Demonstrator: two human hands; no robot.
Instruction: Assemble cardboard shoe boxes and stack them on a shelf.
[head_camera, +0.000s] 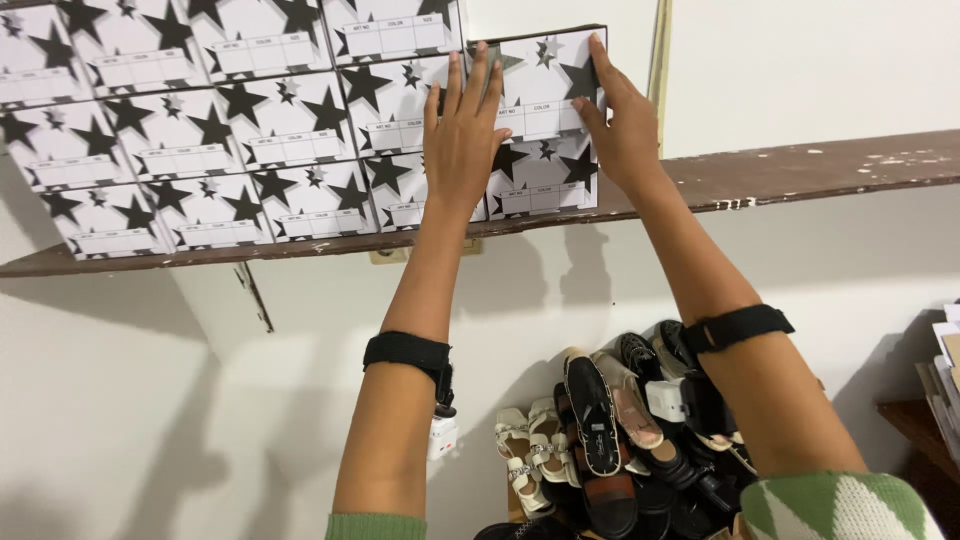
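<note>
Fingers (478, 82) of the left hand (462, 140) are spread and extended, lying flat against the front of a white shoe box with black stars (540, 85); nothing is clamped. Right hand (620, 125) is likewise unclenched, its fingers straight and together along the box's right end, thumb pressed to the front face. I note both palms bear on this box, which sits at the right end of the top row, on top of another box.

Surface: a dark brown wooden shelf (800, 170), paint-flecked and worn, runs along a white wall (800, 70) and tilts in my view. Its left and middle stretch carries a stack of matching star-patterned boxes (200, 130), rows deep, fronts flush. The held box stands at the right edge of that stack; the shelf's right stretch lies beyond it. A metal bracket (255, 295) shows under the shelf near its left part.

Room: below, against the wall, a heap of shoes (610, 430), with pale strapped sandals and dark ones mixed. At the far right edge, a dark wooden ledge (915, 425) with papers; details unclear.

Pose: both forearms reach up, nearly straight. Each wears a black band (405, 350) below the elbow; green knit sleeves (830, 505) are pushed back at the bottom edge.
</note>
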